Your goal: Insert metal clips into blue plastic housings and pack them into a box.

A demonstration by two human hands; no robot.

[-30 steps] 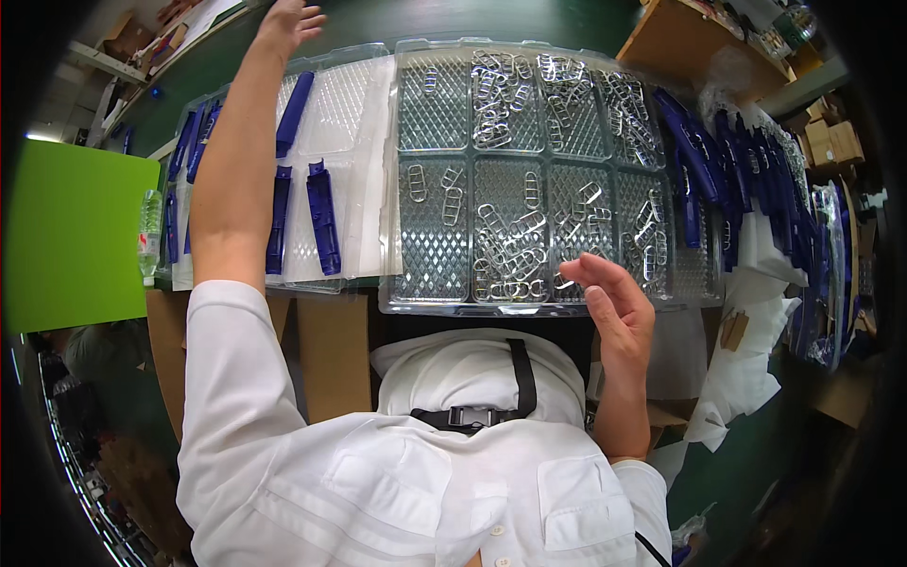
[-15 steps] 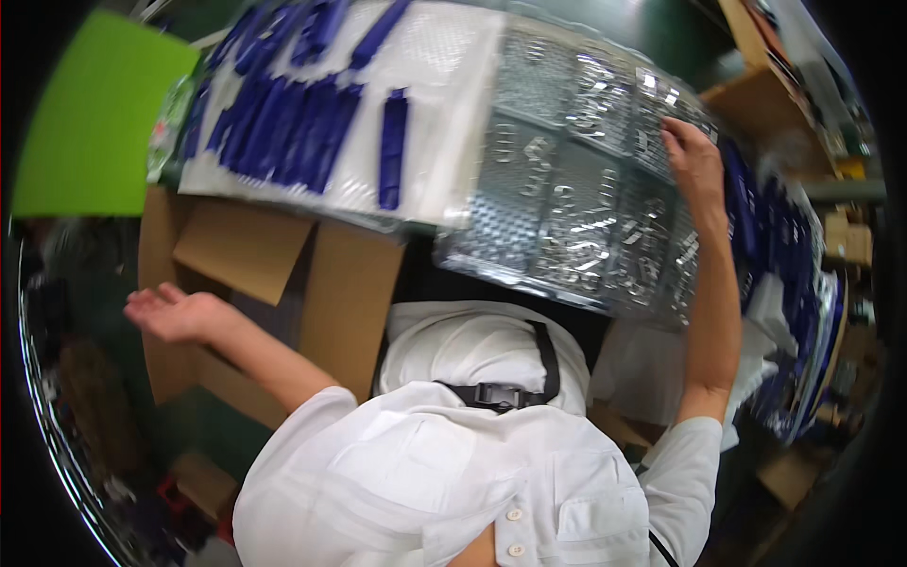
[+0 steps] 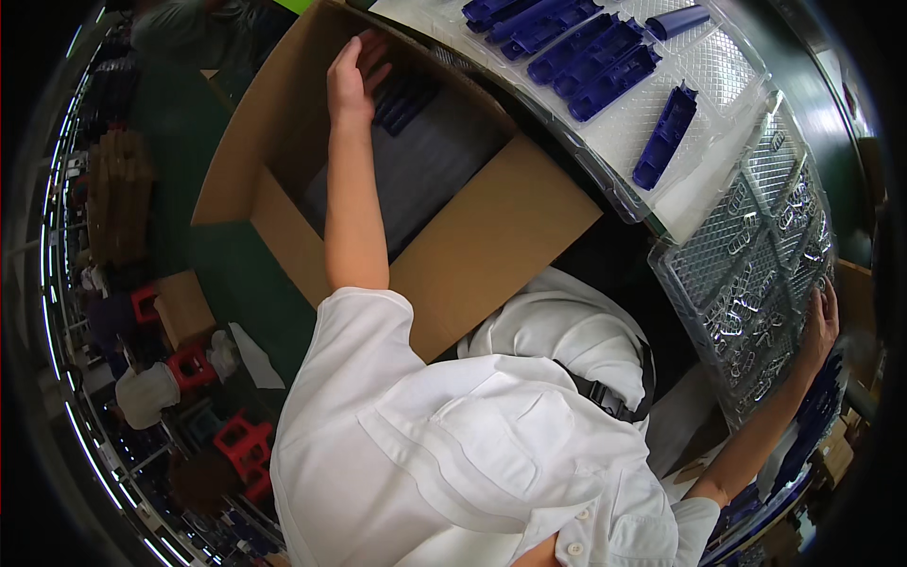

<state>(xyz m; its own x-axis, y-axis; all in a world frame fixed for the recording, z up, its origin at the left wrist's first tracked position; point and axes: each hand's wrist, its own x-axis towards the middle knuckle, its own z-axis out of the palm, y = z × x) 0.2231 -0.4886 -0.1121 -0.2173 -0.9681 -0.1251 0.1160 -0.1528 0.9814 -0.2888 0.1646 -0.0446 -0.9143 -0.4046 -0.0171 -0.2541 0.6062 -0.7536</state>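
My left hand (image 3: 351, 83) is inside the mouth of an open cardboard box (image 3: 510, 213), fingers apart and nothing seen in them. Beside it in the box lie several dark blue plastic pieces (image 3: 404, 106) on a dark grey sheet (image 3: 430, 170). My right hand (image 3: 820, 326) is at the right edge of a clear compartment tray (image 3: 694, 269), its visible fingers stretched out and no held thing showing. Small shiny metal clips (image 3: 732, 321) lie scattered in that tray. Long blue plastic shells (image 3: 666, 135) lie in rows on a white textured sheet beyond the box.
Stacked blue pieces (image 3: 820, 402) stand below my right forearm. Red stools (image 3: 246, 444), a brown carton (image 3: 184, 307) and a person in a white top (image 3: 146, 395) are off to the left. Box flaps stick out toward my body.
The view has swung left. My left hand has moved from beside the box to inside its opening. My right hand has gone from above the clips to the tray's right edge.
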